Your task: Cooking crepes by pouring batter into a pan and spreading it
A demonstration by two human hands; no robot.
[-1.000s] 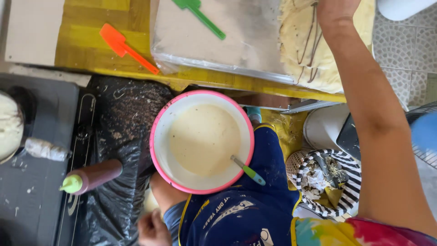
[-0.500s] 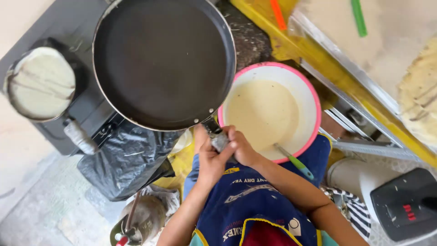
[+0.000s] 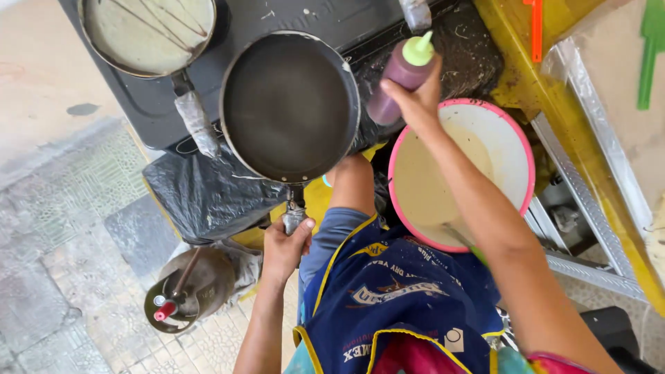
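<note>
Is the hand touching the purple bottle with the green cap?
Touching. The head view shows the right hand wrapped around the purple squeeze bottle, fingers pressed on its side, above the pink-rimmed bowl.

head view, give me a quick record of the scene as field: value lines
left hand: grips the handle of the dark frying pan
right hand: wrapped around a purple squeeze bottle with a green cap
frying pan: empty, on the black cooktop
second pan: holds a pale layer, back left on the cooktop
bowl: white, pink rim, pale batter inside, below the right forearm
floor: gas cylinder by the stand
</note>
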